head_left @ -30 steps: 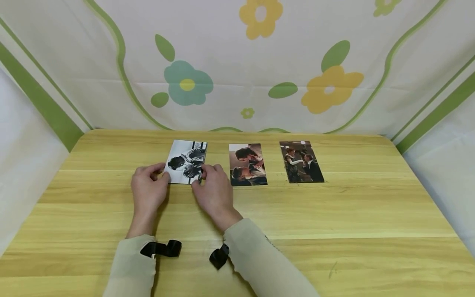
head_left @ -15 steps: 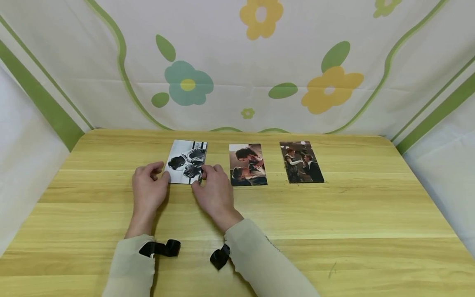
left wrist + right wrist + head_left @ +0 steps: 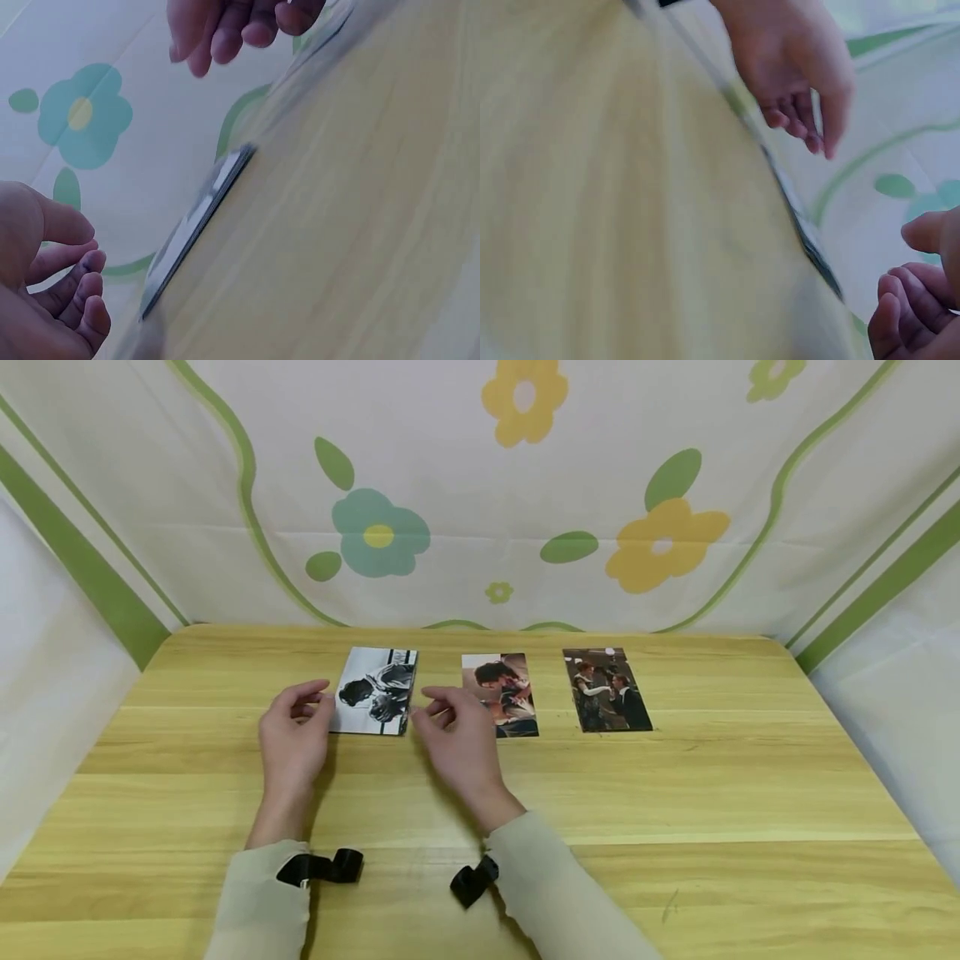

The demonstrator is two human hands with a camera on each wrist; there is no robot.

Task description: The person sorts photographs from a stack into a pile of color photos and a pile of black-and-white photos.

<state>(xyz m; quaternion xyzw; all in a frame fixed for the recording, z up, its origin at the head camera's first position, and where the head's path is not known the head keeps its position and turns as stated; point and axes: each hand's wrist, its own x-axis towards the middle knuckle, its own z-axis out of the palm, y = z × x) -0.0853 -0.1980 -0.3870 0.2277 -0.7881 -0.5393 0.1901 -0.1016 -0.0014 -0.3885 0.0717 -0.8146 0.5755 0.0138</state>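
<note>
A black-and-white photo card [image 3: 372, 692] lies flat at the left of the row, its edge in the left wrist view thick like a small stack [image 3: 196, 229]. Just off its left side is my left hand [image 3: 294, 735], fingers loosely bent and holding nothing. My right hand [image 3: 467, 745] hovers past the card's right side, thumb and fingers apart, with nothing in them. It covers part of a colour photo card [image 3: 517, 693] in the middle, which shows two people. In the right wrist view, the stack's edge [image 3: 810, 240] shows between both hands.
To the right lies another colour photo card [image 3: 611, 689], dark, with two figures. All sit toward the back of a wooden table [image 3: 675, 827]. Behind it hangs a white cloth [image 3: 465, 468] with flowers. Black straps [image 3: 322, 867] cross the sleeves at both wrists.
Both hands have come away from the black-and-white card, the right hand moving right over the middle card's edge, the left slightly left. The cards stay in place; the head view tilts slightly.
</note>
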